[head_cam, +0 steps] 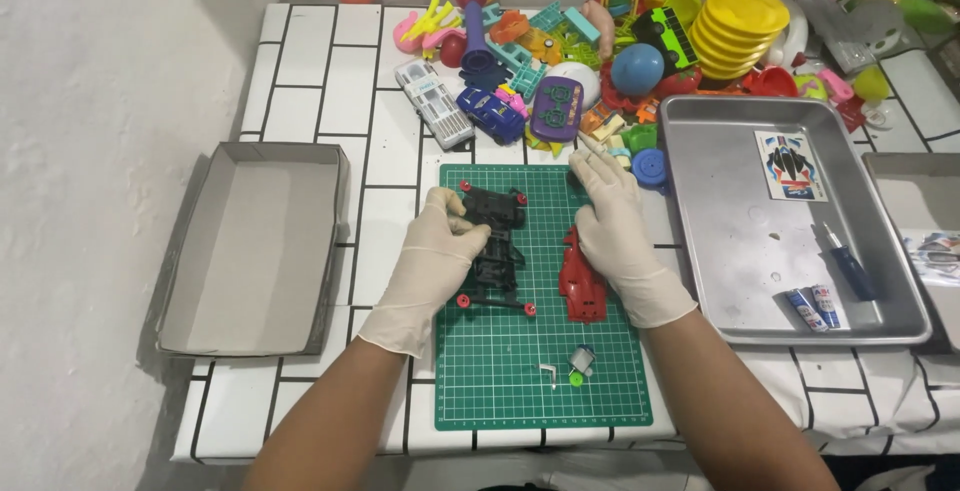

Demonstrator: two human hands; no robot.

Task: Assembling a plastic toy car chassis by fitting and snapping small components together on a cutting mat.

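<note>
Two gloved hands on the mat: left hand grips the chassis, long axis running away; right hand lies flat, touching the red shell beside it

left hand: cream latex glove | right hand: same | forearms: sleeveless

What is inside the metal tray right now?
The metal tray holds a sticker sheet, a screwdriver and two small batteries. Nothing there is covered.
</note>
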